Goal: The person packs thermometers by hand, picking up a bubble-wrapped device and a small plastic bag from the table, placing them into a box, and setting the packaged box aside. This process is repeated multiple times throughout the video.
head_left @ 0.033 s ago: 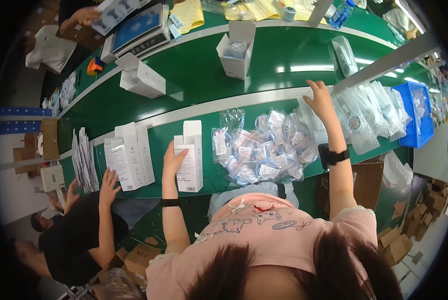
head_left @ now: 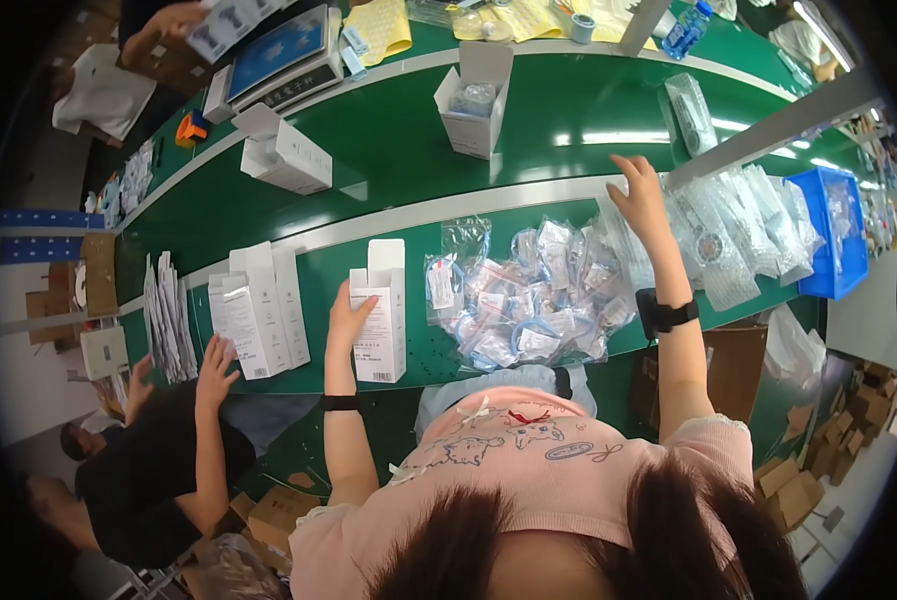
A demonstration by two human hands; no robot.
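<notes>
My left hand [head_left: 348, 320] grips the left side of a tall white carton [head_left: 383, 345], its thumb across the front. The carton stands at the table's near edge with its top flap raised. My right hand [head_left: 640, 194] is held out to the far right, fingers apart and nothing in them. It hovers by the rail, near clear bubble-wrap pouches [head_left: 714, 245]. Between my hands lies a heap of small clear bags [head_left: 534, 310] with blue coiled cables and white labels inside.
More white cartons [head_left: 259, 320] and flat folded ones [head_left: 172, 320] stand on the left, beside a co-worker's hand [head_left: 218, 373]. Past the rail [head_left: 419, 218] sit two opened cartons [head_left: 474, 110] [head_left: 289, 160]. A blue bin [head_left: 834, 235] is at the far right.
</notes>
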